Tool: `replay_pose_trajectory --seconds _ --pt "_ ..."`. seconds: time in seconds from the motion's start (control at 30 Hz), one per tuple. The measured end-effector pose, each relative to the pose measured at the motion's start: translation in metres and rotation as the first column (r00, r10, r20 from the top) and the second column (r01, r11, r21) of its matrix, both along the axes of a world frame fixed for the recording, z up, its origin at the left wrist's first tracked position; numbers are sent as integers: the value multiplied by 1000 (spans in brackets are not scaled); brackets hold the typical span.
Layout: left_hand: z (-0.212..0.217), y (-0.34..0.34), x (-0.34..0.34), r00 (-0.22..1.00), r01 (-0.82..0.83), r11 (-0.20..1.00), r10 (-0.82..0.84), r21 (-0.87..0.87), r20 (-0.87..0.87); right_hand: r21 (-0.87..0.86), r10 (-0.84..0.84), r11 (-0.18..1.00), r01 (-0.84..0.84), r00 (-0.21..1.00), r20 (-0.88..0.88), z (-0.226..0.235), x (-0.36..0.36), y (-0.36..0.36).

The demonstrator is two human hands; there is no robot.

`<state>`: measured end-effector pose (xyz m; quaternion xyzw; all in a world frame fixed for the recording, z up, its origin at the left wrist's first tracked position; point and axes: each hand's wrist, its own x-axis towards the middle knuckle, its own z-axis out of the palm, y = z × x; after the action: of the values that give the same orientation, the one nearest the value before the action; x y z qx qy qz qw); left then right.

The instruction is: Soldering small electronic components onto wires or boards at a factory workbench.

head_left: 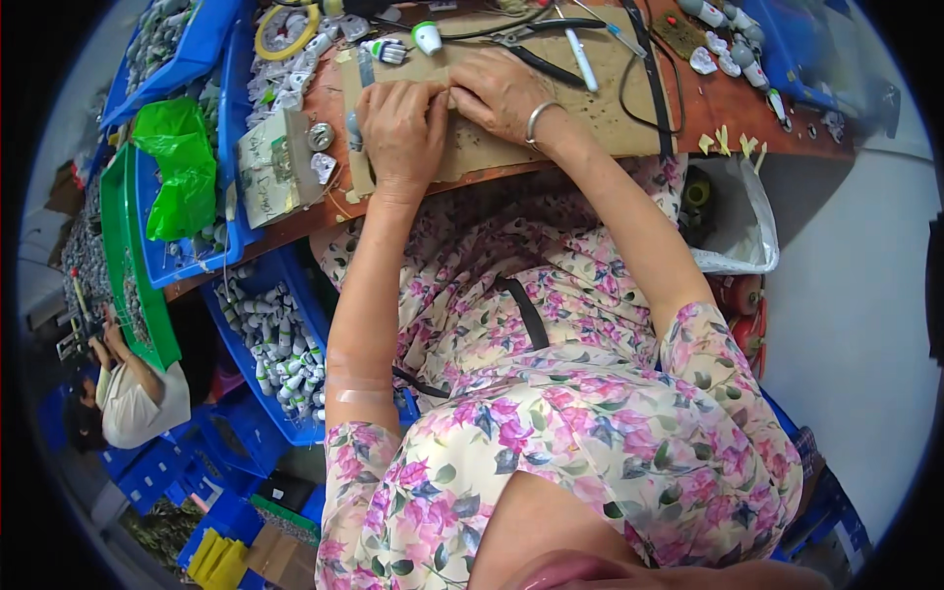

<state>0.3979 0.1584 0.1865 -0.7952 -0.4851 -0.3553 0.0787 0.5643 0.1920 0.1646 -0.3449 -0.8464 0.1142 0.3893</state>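
in the head view, the left hand (401, 128) and right hand (500, 90) meet at the fingertips over cardboard (619, 123) along the bench (747, 110)'s near edge — forearms drawn in, probably for steadiness. the fingers are curled in; whether they're clamped on anything i cannot tell, as the knuckles cover it. a green-and-white bulb part (427, 38) and a ribbed bulb part (385, 51) lie just beyond them, toward the far edge, with pliers (543, 64) and a white pen (582, 61) beside the right hand, presumably kept within reach. a greyish piece (354, 130) is half hidden by the left hand — its kind unclear. the bench's far edge is cut off.
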Motion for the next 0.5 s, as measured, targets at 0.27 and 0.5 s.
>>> replay_pose_trajectory --seconds 0.27,0.5 --pt "1 0 1 1000 24 1000 -24 -5 -11 -44 -12 999 22 977 212 7 2 -3" --pt "1 -6 0 994 10 1000 -13 27 113 -38 27 999 -22 992 125 13 -3 -4"
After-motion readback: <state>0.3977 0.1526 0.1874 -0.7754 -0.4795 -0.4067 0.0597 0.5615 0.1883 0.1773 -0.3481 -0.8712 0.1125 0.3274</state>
